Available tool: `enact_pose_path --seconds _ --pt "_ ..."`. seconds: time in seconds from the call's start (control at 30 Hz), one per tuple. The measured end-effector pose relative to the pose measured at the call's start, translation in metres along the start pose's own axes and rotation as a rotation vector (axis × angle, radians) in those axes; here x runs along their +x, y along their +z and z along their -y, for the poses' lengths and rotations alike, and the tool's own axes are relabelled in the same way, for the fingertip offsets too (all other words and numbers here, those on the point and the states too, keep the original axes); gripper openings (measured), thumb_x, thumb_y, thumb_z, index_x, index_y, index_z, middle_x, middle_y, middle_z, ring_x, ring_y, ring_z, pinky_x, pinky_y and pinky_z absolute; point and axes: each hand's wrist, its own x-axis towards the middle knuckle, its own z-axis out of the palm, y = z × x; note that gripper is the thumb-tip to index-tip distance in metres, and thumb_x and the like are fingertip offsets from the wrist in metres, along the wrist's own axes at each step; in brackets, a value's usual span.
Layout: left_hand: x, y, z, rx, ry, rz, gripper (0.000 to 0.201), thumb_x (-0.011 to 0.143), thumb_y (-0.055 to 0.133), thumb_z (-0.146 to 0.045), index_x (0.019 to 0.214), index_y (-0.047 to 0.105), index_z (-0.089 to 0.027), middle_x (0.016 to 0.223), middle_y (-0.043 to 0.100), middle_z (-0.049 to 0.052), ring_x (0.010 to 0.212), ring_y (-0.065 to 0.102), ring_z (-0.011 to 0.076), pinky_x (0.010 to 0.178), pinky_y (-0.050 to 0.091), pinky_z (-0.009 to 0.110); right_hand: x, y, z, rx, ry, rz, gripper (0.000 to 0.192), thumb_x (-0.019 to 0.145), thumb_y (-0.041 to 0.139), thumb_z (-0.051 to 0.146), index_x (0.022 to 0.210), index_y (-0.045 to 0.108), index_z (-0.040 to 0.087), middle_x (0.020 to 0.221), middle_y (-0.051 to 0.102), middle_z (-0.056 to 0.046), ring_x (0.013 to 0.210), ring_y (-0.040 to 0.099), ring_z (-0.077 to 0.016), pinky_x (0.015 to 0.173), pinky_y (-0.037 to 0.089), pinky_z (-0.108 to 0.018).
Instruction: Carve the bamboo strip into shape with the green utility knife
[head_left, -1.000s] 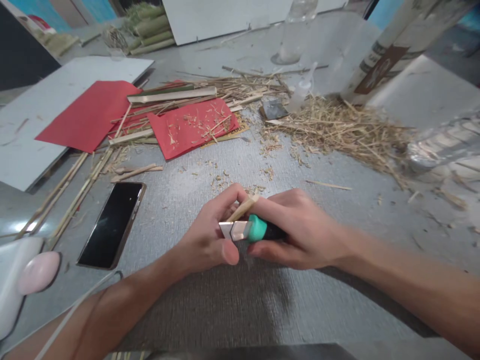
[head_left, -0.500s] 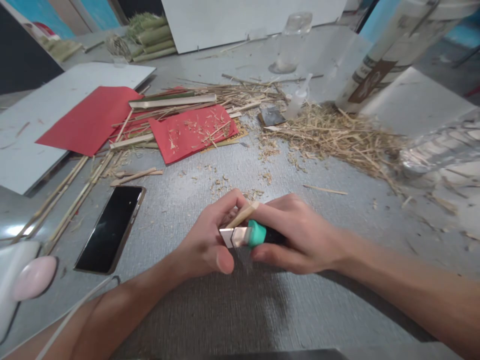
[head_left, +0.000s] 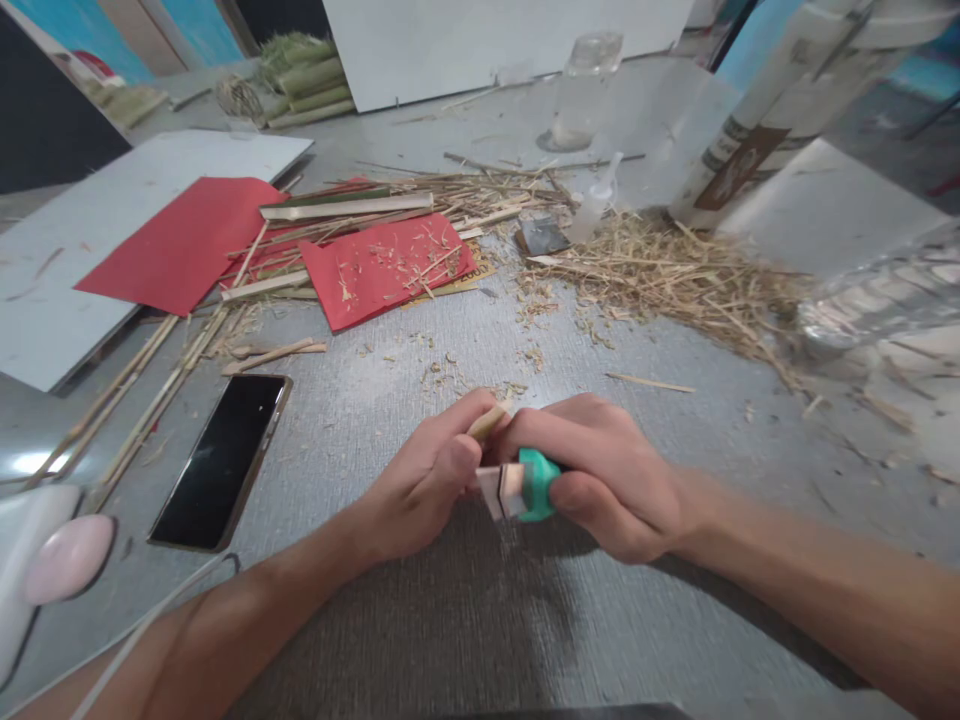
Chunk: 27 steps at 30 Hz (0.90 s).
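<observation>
My left hand [head_left: 431,480] is closed on a short piece of bamboo [head_left: 489,423], its thumb pressed along the near side. Only the pale tip end of the bamboo shows; the rest is hidden in the fingers. My right hand [head_left: 615,480] grips a utility knife [head_left: 538,484] with a green collar, its wide blade pointing left, just below the bamboo and close to the left thumb. The right index finger reaches over to the bamboo's tip. Both hands meet above the grey table [head_left: 420,640], and small shavings [head_left: 442,375] lie just beyond them.
A phone [head_left: 221,460] lies left of my hands. Red paper [head_left: 390,270] and bamboo strips [head_left: 345,206] are spread farther back. A heap of shavings [head_left: 675,270], a small dropper bottle [head_left: 598,200] and a plastic bottle [head_left: 885,300] stand or lie to the right. A white cable [head_left: 157,620] crosses near my left forearm.
The knife has shifted right and slightly down, its blade now turned more toward me. My left thumb has closed up against the bamboo, and less of the bamboo shows.
</observation>
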Motion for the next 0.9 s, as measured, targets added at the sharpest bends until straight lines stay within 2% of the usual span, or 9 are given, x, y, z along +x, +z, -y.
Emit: enact_pose_path --seconds 0.1,0.2,0.43,0.57,0.67,0.8,0.9 --pt "-0.0005 0.0013 0.0024 -0.028 -0.056 0.028 0.050 0.104 0.050 -0.071 0.093 0.050 -0.023 0.077 0.041 -0.003 0.064 0.034 0.0133 0.055 0.032 0.027 -0.0005 -0.0025 0.0019 -0.063 0.026 -0.113 0.042 0.115 0.033 0.055 0.103 0.057 0.024 0.078 0.063 0.003 0.058 0.049 -0.0118 0.057 0.040 -0.027" --pt "-0.0002 0.0008 0.0024 0.003 -0.058 0.068 0.041 0.110 0.047 -0.061 0.095 0.050 -0.023 0.075 0.044 -0.004 0.063 0.035 0.0126 0.058 0.033 0.027 -0.0008 -0.0039 0.0024 -0.091 0.051 -0.155 0.033 0.116 0.035 0.046 0.100 0.054 0.024 0.074 0.060 0.005 0.051 0.040 -0.0099 0.053 0.035 -0.027" --pt "0.0011 -0.0027 0.0050 0.062 0.024 0.107 0.043 0.108 0.048 -0.063 0.093 0.047 -0.023 0.076 0.044 -0.003 0.064 0.035 0.0132 0.058 0.032 0.029 -0.0015 -0.0029 -0.0004 -0.116 0.038 -0.153 0.032 0.116 0.038 0.047 0.097 0.051 0.025 0.072 0.057 0.007 0.053 0.042 -0.0092 0.052 0.031 -0.028" --pt "0.0006 -0.0026 0.0060 0.023 -0.026 0.099 0.040 0.102 0.064 -0.056 0.091 0.045 -0.023 0.076 0.038 -0.005 0.063 0.032 0.0118 0.055 0.029 0.028 -0.0017 -0.0032 -0.0002 -0.137 0.036 -0.146 0.034 0.116 0.036 0.050 0.097 0.050 0.025 0.071 0.056 0.006 0.053 0.044 -0.0098 0.052 0.031 -0.028" --pt "0.0002 -0.0011 0.0034 -0.005 -0.076 0.087 0.038 0.097 0.074 -0.050 0.092 0.048 -0.023 0.077 0.038 -0.004 0.066 0.033 0.0125 0.056 0.030 0.028 -0.0018 -0.0031 0.0002 -0.141 0.038 -0.143 0.035 0.116 0.036 0.051 0.098 0.051 0.025 0.072 0.058 0.006 0.054 0.046 -0.0096 0.053 0.032 -0.028" --pt "-0.0005 0.0005 0.0006 -0.021 -0.130 0.099 0.027 0.097 0.075 -0.036 0.099 0.051 -0.023 0.078 0.041 -0.005 0.067 0.035 0.0126 0.058 0.031 0.028 -0.0020 -0.0027 0.0006 -0.131 0.025 -0.144 0.034 0.117 0.035 0.049 0.101 0.052 0.025 0.074 0.057 0.006 0.055 0.045 -0.0093 0.054 0.033 -0.027" --pt "-0.0015 0.0009 -0.0001 0.014 -0.114 0.093 0.024 0.096 0.074 -0.029 0.101 0.052 -0.023 0.079 0.043 -0.005 0.068 0.037 0.0123 0.060 0.031 0.028 -0.0019 -0.0027 0.0014 -0.110 0.019 -0.138 0.034 0.116 0.036 0.051 0.105 0.055 0.025 0.073 0.054 0.007 0.055 0.043 -0.0102 0.055 0.034 -0.028"
